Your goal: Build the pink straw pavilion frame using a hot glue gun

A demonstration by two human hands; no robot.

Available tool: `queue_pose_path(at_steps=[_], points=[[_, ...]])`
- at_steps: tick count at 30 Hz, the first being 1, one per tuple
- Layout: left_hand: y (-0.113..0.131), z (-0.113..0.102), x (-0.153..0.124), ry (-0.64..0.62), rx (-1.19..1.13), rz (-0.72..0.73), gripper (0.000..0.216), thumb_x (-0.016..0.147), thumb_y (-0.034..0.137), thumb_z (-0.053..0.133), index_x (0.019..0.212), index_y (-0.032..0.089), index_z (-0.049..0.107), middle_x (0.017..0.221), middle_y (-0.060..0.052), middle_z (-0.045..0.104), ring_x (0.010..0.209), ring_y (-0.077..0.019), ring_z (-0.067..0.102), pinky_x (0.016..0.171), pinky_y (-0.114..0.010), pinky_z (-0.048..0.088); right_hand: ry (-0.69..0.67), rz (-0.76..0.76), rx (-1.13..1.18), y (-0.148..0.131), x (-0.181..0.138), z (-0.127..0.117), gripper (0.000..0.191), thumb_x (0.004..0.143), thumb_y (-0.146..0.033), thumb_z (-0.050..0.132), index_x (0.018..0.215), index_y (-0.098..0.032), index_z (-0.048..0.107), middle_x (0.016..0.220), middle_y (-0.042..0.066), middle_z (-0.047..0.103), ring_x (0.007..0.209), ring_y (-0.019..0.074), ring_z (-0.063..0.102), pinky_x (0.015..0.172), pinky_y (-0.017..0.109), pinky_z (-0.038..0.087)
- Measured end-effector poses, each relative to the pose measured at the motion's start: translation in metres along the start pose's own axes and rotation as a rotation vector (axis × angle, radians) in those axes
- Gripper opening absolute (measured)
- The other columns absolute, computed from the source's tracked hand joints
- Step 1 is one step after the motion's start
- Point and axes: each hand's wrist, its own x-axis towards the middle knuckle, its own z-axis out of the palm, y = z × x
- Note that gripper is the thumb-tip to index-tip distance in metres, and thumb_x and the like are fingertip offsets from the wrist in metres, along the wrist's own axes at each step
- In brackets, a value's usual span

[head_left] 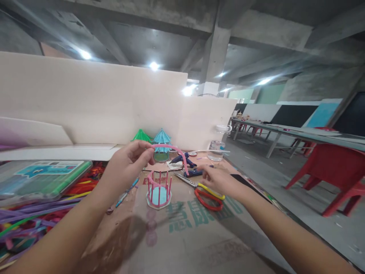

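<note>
My left hand pinches one end of a pink pipe cleaner, which arches over to the right and hangs down. My right hand hovers above the scissors with red and yellow handles, its fingers loosely bent and apart; I see nothing held in them. Close behind its fingertips lies a dark blue glue gun. Below the pipe cleaner stands a small model with a light blue base and upright pink posts, a pink strip curling round part of its top.
Green and blue paper-like roofs stand at the back by a white board. A clear bottle is at the back right. Colourful pipe cleaners and a plastic case fill the left; a blue pen lies nearby.
</note>
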Motion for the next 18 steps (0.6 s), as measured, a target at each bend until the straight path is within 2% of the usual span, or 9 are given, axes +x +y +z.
queue_pose_path(at_steps=[1,2,3,7,10,13,16,18], points=[[0.000,0.001,0.000,0.003,0.011,0.005,0.028,0.085,0.048,0.058,0.090,0.020,0.062,0.069,0.001,0.064,0.065,-0.0149,0.062,0.061,-0.025,0.049,-0.116,0.055,-0.084,0.009,-0.003,0.007,0.045,0.082,-0.025,0.062,0.126,-0.018,0.057,0.102,0.010,0.071,0.090,0.0224,0.065,0.075,0.029,0.045],[0.000,0.002,-0.001,0.000,0.020,0.007,0.028,0.085,0.048,0.059,0.090,0.020,0.062,0.070,0.001,0.065,0.067,-0.0152,0.062,0.062,-0.026,0.049,-0.154,0.076,-0.108,0.016,-0.007,0.014,0.051,0.077,-0.022,0.068,0.126,-0.017,0.058,0.108,0.013,0.070,0.097,0.0256,0.065,0.077,0.030,0.045],[0.000,0.003,-0.001,-0.008,0.025,0.009,0.028,0.085,0.048,0.058,0.090,0.020,0.062,0.072,0.001,0.065,0.068,-0.0154,0.063,0.063,-0.026,0.050,-0.178,0.088,-0.126,0.020,-0.010,0.020,0.053,0.074,-0.021,0.070,0.126,-0.016,0.060,0.111,0.015,0.070,0.101,0.0277,0.065,0.079,0.031,0.046],[0.001,0.005,-0.003,-0.047,0.034,0.001,0.030,0.084,0.049,0.058,0.086,0.019,0.064,0.072,-0.001,0.067,0.069,-0.0159,0.063,0.063,-0.026,0.050,-0.175,0.064,-0.116,0.018,-0.017,0.040,0.049,0.082,-0.018,0.059,0.131,-0.016,0.058,0.120,0.017,0.068,0.108,0.0275,0.065,0.086,0.033,0.047],[0.001,0.005,-0.002,-0.071,-0.038,-0.042,0.033,0.082,0.051,0.061,0.084,0.019,0.064,0.071,-0.001,0.067,0.068,-0.0163,0.063,0.062,-0.026,0.050,-0.109,0.025,-0.075,0.014,-0.018,0.052,0.064,0.075,-0.005,0.054,0.139,-0.013,0.050,0.126,0.020,0.063,0.110,0.0263,0.064,0.090,0.034,0.048],[0.000,0.004,0.000,-0.079,-0.188,-0.093,0.036,0.077,0.054,0.067,0.083,0.019,0.064,0.067,-0.001,0.067,0.065,-0.0156,0.062,0.062,-0.026,0.049,-0.015,0.006,0.013,0.015,-0.019,0.060,0.078,0.067,0.001,0.048,0.145,-0.010,0.044,0.124,0.021,0.062,0.111,0.0275,0.063,0.094,0.040,0.048],[-0.002,0.002,0.003,-0.054,-0.327,-0.133,0.037,0.074,0.054,0.071,0.080,0.018,0.065,0.068,-0.002,0.068,0.063,-0.0134,0.060,0.062,-0.025,0.047,0.098,-0.024,0.206,0.017,-0.019,0.060,0.072,0.069,-0.004,0.047,0.140,-0.016,0.050,0.121,0.015,0.064,0.112,0.0284,0.062,0.097,0.047,0.047],[-0.003,0.001,0.004,-0.026,-0.431,-0.149,0.037,0.072,0.053,0.073,0.078,0.017,0.066,0.068,-0.002,0.068,0.060,-0.0112,0.056,0.061,-0.023,0.045,0.225,-0.068,0.358,0.016,-0.020,0.057,0.064,0.071,-0.010,0.049,0.133,-0.021,0.054,0.122,0.011,0.063,0.114,0.0278,0.059,0.099,0.048,0.047]])
